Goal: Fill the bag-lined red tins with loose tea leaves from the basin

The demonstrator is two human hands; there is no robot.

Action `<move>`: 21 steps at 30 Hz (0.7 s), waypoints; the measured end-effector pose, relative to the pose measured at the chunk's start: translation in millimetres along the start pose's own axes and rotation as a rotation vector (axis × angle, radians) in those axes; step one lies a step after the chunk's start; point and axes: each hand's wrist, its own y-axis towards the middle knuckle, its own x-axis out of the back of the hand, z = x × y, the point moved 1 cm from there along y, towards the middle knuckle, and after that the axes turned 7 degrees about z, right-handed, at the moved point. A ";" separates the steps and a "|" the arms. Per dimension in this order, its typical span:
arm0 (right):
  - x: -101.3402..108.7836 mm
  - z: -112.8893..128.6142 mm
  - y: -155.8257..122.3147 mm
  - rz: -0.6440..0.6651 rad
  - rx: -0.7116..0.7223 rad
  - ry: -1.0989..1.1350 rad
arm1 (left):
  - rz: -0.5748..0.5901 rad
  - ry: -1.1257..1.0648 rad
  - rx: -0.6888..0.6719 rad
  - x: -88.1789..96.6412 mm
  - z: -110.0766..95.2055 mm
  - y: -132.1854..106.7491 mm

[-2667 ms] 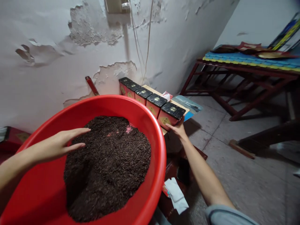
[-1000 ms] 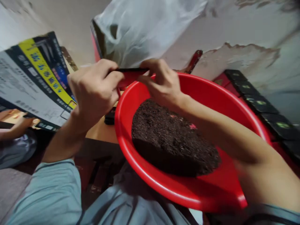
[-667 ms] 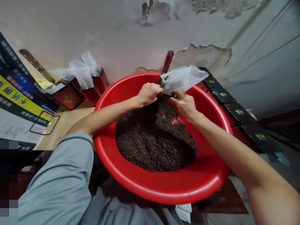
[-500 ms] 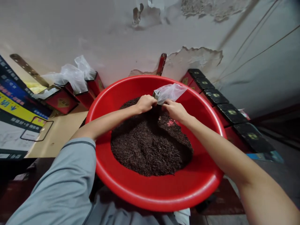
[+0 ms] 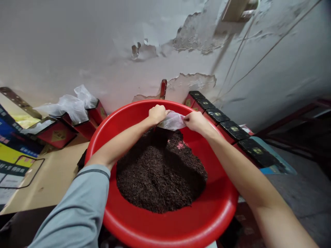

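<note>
A big red basin (image 5: 144, 227) sits in front of me with a heap of dark loose tea leaves (image 5: 157, 172) in it. Over the far side of the heap my left hand (image 5: 156, 113) and my right hand (image 5: 194, 121) are both closed on a clear plastic bag (image 5: 172, 121). The bag is stretched between them, just above the leaves. What lies under the bag is hidden.
A row of red tins with black lids (image 5: 232, 129) lines the wall at right. Open red tins lined with plastic bags (image 5: 67, 119) stand at left on a cardboard sheet (image 5: 43, 182). A peeling white wall (image 5: 103, 44) is close behind the basin.
My right hand came back from the tins at right. Both hands took a plastic-lined item from the left and brought it down over the leaves; the bag now sits lower between my fists.
</note>
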 end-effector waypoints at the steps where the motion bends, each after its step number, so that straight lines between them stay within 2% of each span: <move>1: -2.6 0.2 -3.0 0.031 0.029 -0.016 | -0.044 0.031 0.017 -0.1 -0.9 0.8; 5: -6.2 6.0 -13.8 0.063 0.119 -0.141 | -0.187 0.046 -0.049 3.4 1.1 -0.8; 8: -1.3 14.4 -17.4 0.069 0.133 -0.216 | -0.232 -0.090 -0.024 5.8 4.4 -0.9; 11: 3.5 23.5 -18.5 0.103 0.137 -0.213 | -0.254 -0.123 0.012 5.1 6.5 -0.4; 16: 1.7 35.7 -17.3 0.138 0.185 -0.136 | -0.182 -0.124 0.054 1.0 6.5 -1.9; 18: -0.6 39.3 -16.1 0.122 0.243 -0.099 | -0.136 -0.207 0.041 -0.9 4.1 -0.8; 21: -3.1 42.7 -14.6 0.105 0.310 -0.062 | -0.004 -0.417 0.040 -4.0 0.1 4.3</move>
